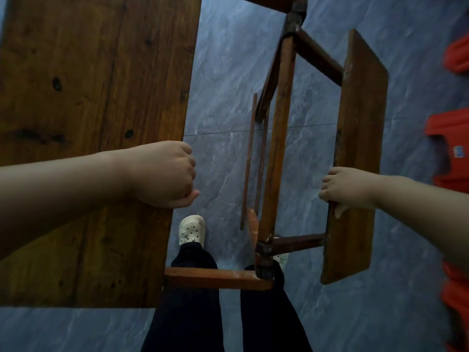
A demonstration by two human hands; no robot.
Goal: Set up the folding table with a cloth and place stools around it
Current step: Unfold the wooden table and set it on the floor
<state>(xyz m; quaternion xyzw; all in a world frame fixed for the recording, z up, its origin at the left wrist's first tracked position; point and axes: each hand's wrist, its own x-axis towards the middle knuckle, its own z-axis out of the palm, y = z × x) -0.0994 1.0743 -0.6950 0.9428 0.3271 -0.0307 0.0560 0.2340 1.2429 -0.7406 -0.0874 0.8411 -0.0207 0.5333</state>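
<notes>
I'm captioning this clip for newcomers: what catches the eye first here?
The wide wooden tabletop fills the left, its edge gripped by the left hand. The right hand grips a narrow wooden board at right, joined to the folding leg frame. At the far right edge sit red plastic stools.

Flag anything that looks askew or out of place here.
No damage shows. Oddly, the narrow board, gripped by the right hand, stands apart from the wide board the left hand holds, frame and floor showing between.
</notes>
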